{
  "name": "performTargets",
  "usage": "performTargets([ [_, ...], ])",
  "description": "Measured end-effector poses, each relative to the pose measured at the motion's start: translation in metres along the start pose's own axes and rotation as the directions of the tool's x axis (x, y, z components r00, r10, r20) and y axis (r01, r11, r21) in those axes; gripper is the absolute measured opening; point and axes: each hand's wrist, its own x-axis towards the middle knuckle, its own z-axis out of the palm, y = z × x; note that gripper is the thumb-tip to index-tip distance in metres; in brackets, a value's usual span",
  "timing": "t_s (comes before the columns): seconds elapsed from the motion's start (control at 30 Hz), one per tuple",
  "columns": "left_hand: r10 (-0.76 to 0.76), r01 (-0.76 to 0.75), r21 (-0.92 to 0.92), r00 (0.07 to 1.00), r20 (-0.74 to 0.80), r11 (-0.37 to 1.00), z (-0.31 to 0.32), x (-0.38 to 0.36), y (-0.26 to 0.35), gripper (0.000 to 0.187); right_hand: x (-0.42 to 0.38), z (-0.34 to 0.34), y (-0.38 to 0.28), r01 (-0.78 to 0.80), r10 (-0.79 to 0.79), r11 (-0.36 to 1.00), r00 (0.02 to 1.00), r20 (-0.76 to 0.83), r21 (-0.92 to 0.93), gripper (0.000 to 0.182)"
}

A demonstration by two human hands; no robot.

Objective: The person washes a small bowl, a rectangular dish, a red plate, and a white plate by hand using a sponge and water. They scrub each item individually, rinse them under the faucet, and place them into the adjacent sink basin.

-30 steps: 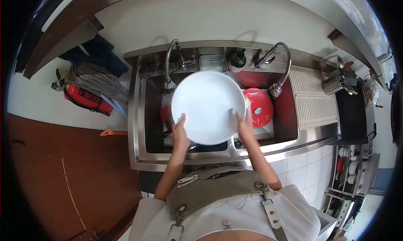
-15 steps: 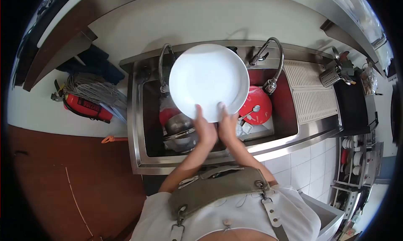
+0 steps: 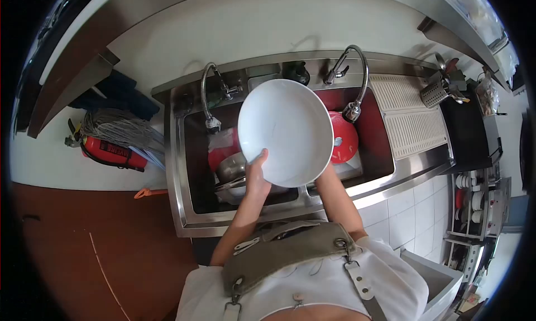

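plate (image 3: pixel 286 132): 1, white, held over sink (image 3: pixel 184 176) | left hand (image 3: pixel 257 176): gripping rim at 7 o'clock | right hand: hidden behind plate, grip unclear | taps: 2 | red lid (image 3: pixel 344 138): 1, at 3 o'clock

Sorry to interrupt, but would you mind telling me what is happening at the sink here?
A person in an apron stands at a steel sink and holds a large white plate up over the basin. The left hand has a grip on the plate's lower edge; the right hand is hidden behind the plate, so only its forearm shows. Below lie a metal bowl and a red plate. Two faucets hang over the basin.
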Motion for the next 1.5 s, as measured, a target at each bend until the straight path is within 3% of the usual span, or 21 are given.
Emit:
performTargets([
  [0.17,-0.018,0.016,-0.067,0.999,-0.038,0.998,-0.009,-0.002,0.01,0.038,-0.018,0.019,0.045,-0.164,0.134,0.976,0.971,0.198,0.143,0.051],
  [0.23,0.005,0.0,0.042,0.993,-0.12,0.999,-0.027,-0.001,0.011,0.037,-0.044,0.036,0.016,-0.014,0.016,0.984,1.0,0.008,-0.176,0.053],
  [0.27,0.04,-0.021,0.122,0.987,-0.156,0.992,-0.039,0.003,0.006,0.038,-0.055,0.047,-0.002,-0.015,0.018,0.984,1.0,0.014,-0.179,0.053],
  [0.3,0.045,-0.027,0.119,0.987,-0.155,0.993,-0.051,0.009,0.004,0.038,-0.066,0.055,-0.023,-0.165,0.155,0.98,0.983,0.098,0.114,0.055],
  [0.33,0.059,-0.031,0.177,0.987,-0.152,0.984,-0.064,0.014,0.002,0.037,-0.073,0.055,-0.035,-0.325,0.26,0.866,0.942,0.213,0.381,0.057],
  [0.37,0.071,-0.035,0.231,0.986,-0.15,0.972,-0.063,0.013,0.004,0.036,-0.078,0.039,-0.031,-0.329,0.265,0.867,0.94,0.213,0.374,0.057],
  [0.4,0.109,-0.043,0.34,0.978,-0.176,0.94,-0.06,0.013,0.001,0.034,-0.083,0.015,-0.018,-0.248,0.248,0.968,0.969,-0.018,-0.032,0.059],
  [0.43,0.09,-0.027,0.428,0.988,-0.128,0.904,-0.058,0.015,-0.004,0.034,-0.089,-0.002,-0.014,-0.213,0.13,0.866,0.97,-0.208,-0.452,0.06],
  [0.5,0.014,0.013,0.556,0.999,-0.044,0.831,-0.052,0.022,-0.02,0.034,-0.098,-0.017,-0.024,-0.317,0.129,0.748,0.931,-0.341,-0.584,0.058],
  [0.57,0.081,-0.235,0.747,0.968,0.237,0.622,-0.055,0.042,-0.051,0.043,-0.099,-0.064,-0.02,-0.339,0.109,0.84,0.87,-0.48,-0.424,0.054],
  [0.63,0.16,-0.387,0.617,0.906,0.391,0.685,-0.016,0.023,-0.042,0.052,-0.104,-0.106,-0.022,-0.208,0.053,0.932,0.888,-0.458,-0.295,0.05],
  [0.73,0.03,-0.273,0.606,0.925,0.38,0.747,-0.025,0.023,-0.016,0.055,-0.11,-0.124,-0.034,-0.172,-0.071,0.918,0.816,-0.573,-0.359,0.047],
  [0.77,0.069,-0.309,0.545,0.907,0.416,0.779,-0.045,0.032,-0.014,0.05,-0.106,-0.151,-0.03,-0.139,-0.105,0.921,0.812,-0.574,-0.364,0.047],
  [0.83,0.103,-0.264,0.487,0.938,0.332,0.832,-0.073,0.026,0.009,0.044,-0.094,-0.195,-0.028,-0.139,-0.126,0.889,0.843,-0.523,-0.437,0.046],
  [0.9,0.166,-0.214,0.419,0.975,0.148,0.882,-0.097,0.009,0.034,0.039,-0.074,-0.23,-0.024,-0.217,0.023,0.957,0.715,-0.698,-0.191,0.042],
  [0.93,0.193,-0.213,0.425,0.977,0.089,0.88,-0.108,0.001,0.046,0.038,-0.045,-0.377,-0.006,-0.229,0.032,0.957,0.69,-0.723,-0.176,0.037],
  [0.97,0.221,-0.212,0.431,0.975,0.03,0.877,-0.119,-0.006,0.055,0.037,-0.039,-0.373,-0.003,-0.236,0.036,0.955,0.696,-0.717,-0.182,0.037],
  [1.03,0.242,-0.159,0.459,0.962,-0.128,0.874,-0.135,-0.016,0.071,0.035,-0.019,-0.346,0.01,-0.384,0.007,0.91,0.393,-0.92,-0.157,0.038],
  [1.07,0.28,-0.182,0.441,0.945,-0.169,0.879,-0.142,-0.024,0.076,0.034,-0.017,-0.356,0.022,-0.092,-0.014,0.989,0.716,-0.698,-0.114,0.037],
  [1.17,0.366,-0.177,0.527,0.888,-0.278,0.831,-0.166,-0.031,0.081,0.034,-0.001,-0.349,0.031,-0.187,-0.007,0.972,0.586,-0.81,-0.144,0.037],
  [1.5,0.418,-0.066,0.707,0.843,-0.338,0.704,-0.2,-0.011,0.078,0.028,-0.003,-0.324,0.045,-0.243,-0.052,0.951,0.487,-0.872,-0.193,0.038],
])
